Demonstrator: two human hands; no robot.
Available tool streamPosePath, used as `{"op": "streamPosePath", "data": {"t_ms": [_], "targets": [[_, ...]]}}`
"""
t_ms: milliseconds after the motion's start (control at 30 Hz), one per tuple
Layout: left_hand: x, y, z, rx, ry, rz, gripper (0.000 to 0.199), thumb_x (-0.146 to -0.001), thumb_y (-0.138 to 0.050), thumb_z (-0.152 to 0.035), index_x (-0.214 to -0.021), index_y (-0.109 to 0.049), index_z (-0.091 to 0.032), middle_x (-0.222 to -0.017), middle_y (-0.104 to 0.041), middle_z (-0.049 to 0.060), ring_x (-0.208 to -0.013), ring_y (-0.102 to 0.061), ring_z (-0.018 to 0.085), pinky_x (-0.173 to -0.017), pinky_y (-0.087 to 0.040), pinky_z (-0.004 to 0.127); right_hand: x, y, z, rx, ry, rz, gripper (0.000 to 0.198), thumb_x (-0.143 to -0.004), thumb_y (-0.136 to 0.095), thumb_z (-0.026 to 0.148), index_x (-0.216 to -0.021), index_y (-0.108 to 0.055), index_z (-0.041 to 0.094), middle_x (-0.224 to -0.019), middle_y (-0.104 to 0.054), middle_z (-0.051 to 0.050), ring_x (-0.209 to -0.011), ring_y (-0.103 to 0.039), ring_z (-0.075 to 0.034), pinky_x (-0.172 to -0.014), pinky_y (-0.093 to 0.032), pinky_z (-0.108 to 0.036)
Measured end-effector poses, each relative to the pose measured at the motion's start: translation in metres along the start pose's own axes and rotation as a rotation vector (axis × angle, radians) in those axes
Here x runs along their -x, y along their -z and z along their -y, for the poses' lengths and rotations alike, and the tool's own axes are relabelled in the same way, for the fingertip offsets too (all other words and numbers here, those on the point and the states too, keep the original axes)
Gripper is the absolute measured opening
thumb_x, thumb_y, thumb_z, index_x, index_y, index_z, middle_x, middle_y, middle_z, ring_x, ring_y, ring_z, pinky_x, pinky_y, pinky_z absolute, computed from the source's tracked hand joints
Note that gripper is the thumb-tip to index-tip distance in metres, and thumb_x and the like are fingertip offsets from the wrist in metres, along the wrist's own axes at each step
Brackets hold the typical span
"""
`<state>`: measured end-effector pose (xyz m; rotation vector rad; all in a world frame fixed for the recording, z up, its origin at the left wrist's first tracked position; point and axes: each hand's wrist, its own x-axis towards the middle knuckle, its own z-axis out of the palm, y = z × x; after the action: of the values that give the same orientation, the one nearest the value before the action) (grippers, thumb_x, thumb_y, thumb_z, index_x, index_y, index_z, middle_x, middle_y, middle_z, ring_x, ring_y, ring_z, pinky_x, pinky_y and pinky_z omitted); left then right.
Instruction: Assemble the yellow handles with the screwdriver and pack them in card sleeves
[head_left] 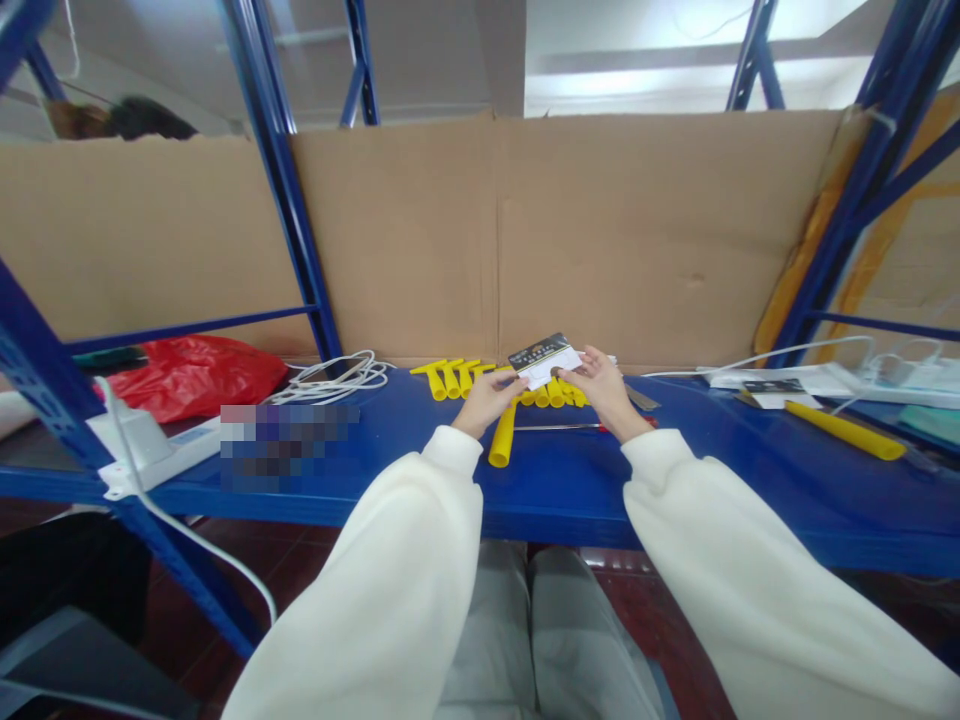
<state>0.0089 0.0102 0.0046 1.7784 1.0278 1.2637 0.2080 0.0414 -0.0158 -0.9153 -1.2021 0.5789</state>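
Between my two hands a black-and-white printed card (546, 360) is held tilted above the blue shelf. The fingers of my left hand (489, 398) pinch its lower left corner. My right hand (600, 387) grips its right side, and a small dark spot shows by the thumb. Below the card lies a larger yellow tube-shaped piece (502, 437) with its round end toward me. Several small yellow pieces (555, 393) stand behind and under the card, partly hidden. To the left is another row of yellow T-shaped pieces (451, 380). A thin metal rod (551, 428) lies beneath my hands.
A white power strip (169, 455), coiled white cable (337, 378) and red plastic bag (199, 375) lie left. On the right are another yellow tool (846, 431) with a card and more white cables. Cardboard (637, 230) walls the back; blue posts (289, 190) frame the shelf.
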Motion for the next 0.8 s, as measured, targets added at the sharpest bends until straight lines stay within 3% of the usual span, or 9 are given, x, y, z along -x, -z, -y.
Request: {"op": "streamPosePath", "data": {"t_ms": [67, 200, 367, 433, 533, 633, 700, 800], "targets": [[-0.002, 0.001, 0.001, 0.028, -0.007, -0.032, 0.01, -0.08, -0.068, -0.023, -0.08, -0.072, -0.014, -0.08, -0.073, 0.003, -0.084, -0.068, 0.018, -0.074, -0.054, 0.025, 0.003, 0.001, 0.003, -0.036, -0.007, 0.06, 0.059, -0.052, -0.089, 0.037, -0.102, -0.065, 0.019, -0.109, -0.073, -0.01, -0.109, -0.067, -0.025, -0.097, -0.054, -0.042], [-0.007, 0.001, 0.003, 0.098, 0.039, -0.108, 0.014, -0.081, -0.065, -0.021, -0.068, -0.062, -0.016, -0.078, -0.07, 0.001, -0.085, -0.068, 0.015, -0.081, -0.055, 0.026, 0.009, 0.004, 0.009, 0.007, 0.0, 0.142, 0.036, -0.057, -0.086, 0.045, -0.074, -0.068, 0.02, -0.091, -0.076, -0.007, -0.095, -0.07, -0.024, -0.086, -0.058, -0.039], [-0.008, -0.001, 0.006, 0.094, 0.063, -0.151, 0.003, -0.082, -0.061, -0.018, -0.082, -0.063, -0.016, -0.087, -0.072, 0.003, -0.08, -0.07, 0.016, -0.074, -0.058, 0.028, 0.008, 0.008, 0.008, 0.061, -0.045, 0.088, 0.036, -0.06, -0.085, 0.05, -0.068, -0.066, 0.02, -0.075, -0.072, -0.002, -0.074, -0.069, -0.018, -0.062, -0.057, -0.028], [-0.009, 0.0, 0.01, -0.038, 0.092, -0.185, 0.016, -0.083, -0.057, -0.014, -0.096, -0.065, -0.016, -0.092, -0.072, 0.004, -0.074, -0.07, 0.016, -0.071, -0.057, 0.029, 0.007, 0.009, 0.007, 0.048, -0.064, 0.078, 0.038, -0.06, -0.085, 0.052, -0.066, -0.065, 0.02, -0.07, -0.07, -0.001, -0.068, -0.067, -0.016, -0.059, -0.056, -0.026], [-0.009, 0.005, 0.017, -0.309, 0.146, -0.235, 0.024, -0.081, -0.058, -0.011, -0.103, -0.067, -0.015, -0.102, -0.072, 0.009, -0.082, -0.071, 0.019, -0.077, -0.056, 0.029, 0.005, 0.01, 0.004, 0.024, -0.067, 0.037, 0.038, -0.061, -0.084, 0.052, -0.061, -0.063, 0.02, -0.066, -0.068, 0.0, -0.064, -0.064, -0.014, -0.061, -0.056, -0.025], [-0.01, 0.006, 0.023, -0.511, 0.23, -0.139, 0.012, -0.081, -0.067, -0.022, -0.09, -0.068, -0.015, -0.099, -0.073, 0.012, -0.097, -0.07, 0.026, -0.084, -0.054, 0.031, 0.003, 0.012, 0.001, 0.044, -0.084, 0.027, 0.037, -0.062, -0.083, 0.052, -0.061, -0.065, 0.02, -0.069, -0.068, -0.001, -0.066, -0.064, -0.015, -0.065, -0.057, -0.029], [-0.01, 0.004, 0.025, -0.579, 0.253, -0.052, 0.018, -0.077, -0.074, -0.031, -0.086, -0.068, -0.016, -0.098, -0.074, 0.012, -0.1, -0.07, 0.029, -0.085, -0.053, 0.032, 0.002, 0.013, 0.0, 0.121, -0.047, 0.008, 0.037, -0.065, -0.08, 0.053, -0.062, -0.066, 0.02, -0.076, -0.068, -0.003, -0.074, -0.065, -0.018, -0.073, -0.057, -0.033], [-0.009, 0.0, 0.026, -0.572, 0.274, -0.007, 0.028, -0.071, -0.078, -0.028, -0.094, -0.067, -0.017, -0.099, -0.075, 0.009, -0.101, -0.07, 0.028, -0.084, -0.052, 0.03, 0.002, 0.017, 0.002, 0.31, 0.094, -0.041, 0.035, -0.073, -0.075, 0.052, -0.062, -0.068, 0.02, -0.092, -0.068, -0.007, -0.095, -0.064, -0.022, -0.09, -0.053, -0.037]]}}
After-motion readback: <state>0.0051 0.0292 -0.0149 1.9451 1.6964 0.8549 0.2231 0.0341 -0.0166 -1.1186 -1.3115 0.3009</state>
